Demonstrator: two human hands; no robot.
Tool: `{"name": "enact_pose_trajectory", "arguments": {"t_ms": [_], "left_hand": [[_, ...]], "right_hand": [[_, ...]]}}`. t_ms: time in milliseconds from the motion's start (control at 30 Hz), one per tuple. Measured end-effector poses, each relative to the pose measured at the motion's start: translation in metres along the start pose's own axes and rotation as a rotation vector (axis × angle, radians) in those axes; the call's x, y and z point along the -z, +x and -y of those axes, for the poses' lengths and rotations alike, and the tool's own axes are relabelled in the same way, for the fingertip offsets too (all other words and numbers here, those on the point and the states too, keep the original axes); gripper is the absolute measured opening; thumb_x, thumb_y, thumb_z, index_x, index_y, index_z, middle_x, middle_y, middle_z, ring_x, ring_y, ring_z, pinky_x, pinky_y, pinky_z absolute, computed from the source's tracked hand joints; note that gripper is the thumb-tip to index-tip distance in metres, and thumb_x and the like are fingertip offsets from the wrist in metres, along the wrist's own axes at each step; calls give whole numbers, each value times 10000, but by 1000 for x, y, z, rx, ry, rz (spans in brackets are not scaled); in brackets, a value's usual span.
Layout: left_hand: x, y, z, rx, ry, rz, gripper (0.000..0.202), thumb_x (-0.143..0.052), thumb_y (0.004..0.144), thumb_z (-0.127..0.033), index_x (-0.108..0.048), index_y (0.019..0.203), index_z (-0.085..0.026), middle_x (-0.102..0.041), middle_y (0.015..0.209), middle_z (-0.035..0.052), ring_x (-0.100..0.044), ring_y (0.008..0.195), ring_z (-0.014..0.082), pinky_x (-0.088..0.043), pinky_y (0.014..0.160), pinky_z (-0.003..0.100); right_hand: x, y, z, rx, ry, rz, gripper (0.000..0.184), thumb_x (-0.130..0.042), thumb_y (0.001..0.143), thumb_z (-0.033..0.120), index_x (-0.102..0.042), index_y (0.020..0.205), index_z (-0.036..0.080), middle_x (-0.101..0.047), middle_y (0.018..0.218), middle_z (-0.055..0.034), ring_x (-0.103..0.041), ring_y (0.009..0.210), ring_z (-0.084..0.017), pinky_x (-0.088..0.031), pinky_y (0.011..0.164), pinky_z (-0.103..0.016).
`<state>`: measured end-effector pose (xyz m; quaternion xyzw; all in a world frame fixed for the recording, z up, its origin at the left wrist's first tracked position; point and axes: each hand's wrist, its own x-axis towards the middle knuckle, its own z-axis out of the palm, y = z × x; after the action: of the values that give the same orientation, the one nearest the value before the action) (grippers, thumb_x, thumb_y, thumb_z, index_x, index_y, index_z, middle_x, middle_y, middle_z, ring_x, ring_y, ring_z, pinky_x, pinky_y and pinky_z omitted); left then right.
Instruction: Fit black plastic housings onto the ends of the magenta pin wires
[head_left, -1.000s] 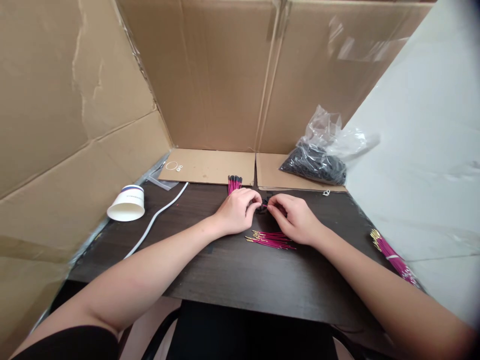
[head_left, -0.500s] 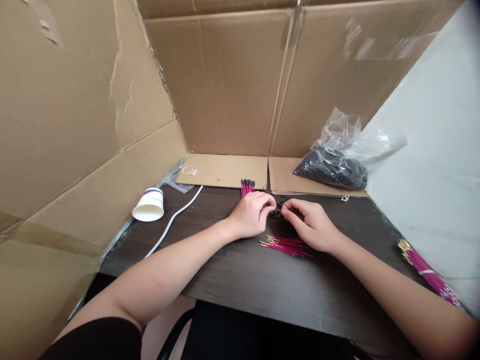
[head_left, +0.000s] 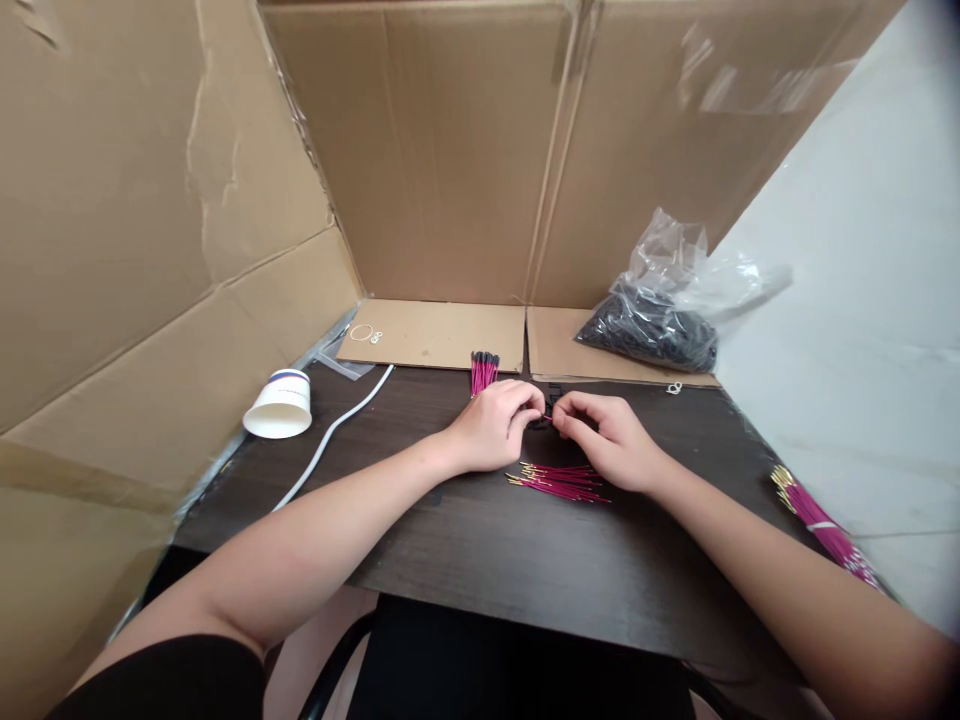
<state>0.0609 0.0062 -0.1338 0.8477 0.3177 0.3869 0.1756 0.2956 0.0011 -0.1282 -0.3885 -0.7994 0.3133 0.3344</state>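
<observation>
My left hand [head_left: 495, 425] is closed in a pinch, its fingertips at one end of a short magenta wire [head_left: 548, 419]. Thumb and forefinger of my right hand [head_left: 611, 440] pinch the same wire from the other side. Small black pieces [head_left: 538, 424] lie on the table behind the fingertips, partly covered. Just beyond my left hand is a bunch of magenta wires with black ends [head_left: 484, 372]. Loose magenta wires with gold tips [head_left: 559, 482] lie in front of both hands. What exactly the left fingertips cover is hidden.
A clear bag of black pieces [head_left: 649, 325] sits back right on cardboard. A tied wire bundle [head_left: 825, 525] lies at the right edge. On the left are a tipped paper cup [head_left: 277, 405] and a white cable [head_left: 334, 430]. Cardboard walls [head_left: 435, 150] enclose the dark table [head_left: 480, 540].
The whole view has shifted slightly, so everything appears a little further left and higher. Both hands keep their pinch close together, with hardly any movement against the table.
</observation>
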Motion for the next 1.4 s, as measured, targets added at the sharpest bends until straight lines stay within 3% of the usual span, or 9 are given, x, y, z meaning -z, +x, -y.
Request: {"name": "enact_pose_trajectory", "arguments": {"t_ms": [467, 533, 667, 833, 1067, 1400], "left_hand": [[1, 1, 2, 37, 14, -2, 84, -603, 1035, -187, -662, 976, -197, -735, 929, 67, -664, 841, 212, -576, 826, 389], [2, 1, 1, 40, 10, -22, 38, -631, 1014, -194, -669, 1022, -194, -744, 963, 67, -660, 838, 206, -574, 824, 382], [2, 1, 1, 82, -6, -115, 232, -699, 928, -165, -653, 1154, -194, -756, 1046, 66, -635, 827, 188, -564, 806, 365], [-3, 0, 3, 160, -19, -173, 228, -696, 897, -133, -669, 1115, -198, -749, 967, 41, -599, 750, 163, -544, 758, 340], [-2, 1, -3, 121, -65, -89, 68, -720, 984, -241, -748, 997, -181, -755, 887, 42, -579, 701, 157, -520, 710, 329], [-3, 0, -8, 77, -126, 16, 182, -724, 1023, -296, -802, 909, -176, -771, 815, 44, -592, 679, 160, -503, 689, 329]], "right_hand": [[0, 2, -5, 44, -78, -81, 195, -633, 1013, 298, -680, 843, 215, -666, 738, -12, -567, 667, -172, -446, 633, -294], [0, 2, -5, 41, -84, -90, 195, -635, 1009, 294, -677, 835, 216, -663, 734, -11, -566, 666, -174, -446, 637, -298], [1, 2, -4, 31, -72, -139, 197, -635, 1028, 309, -687, 864, 214, -675, 781, -20, -575, 700, -180, -451, 671, -315], [0, 4, -5, 1, 22, -238, 250, -676, 1050, 425, -733, 926, 215, -619, 805, -24, -536, 726, -182, -442, 676, -325], [-4, 5, 1, -116, 342, -147, 440, -717, 1017, 646, -689, 959, 212, -668, 758, -17, -552, 643, -153, -475, 614, -304], [-6, 6, 5, -170, 451, -97, 472, -748, 983, 668, -648, 931, 209, -684, 728, -10, -509, 557, -116, -430, 549, -281]]}}
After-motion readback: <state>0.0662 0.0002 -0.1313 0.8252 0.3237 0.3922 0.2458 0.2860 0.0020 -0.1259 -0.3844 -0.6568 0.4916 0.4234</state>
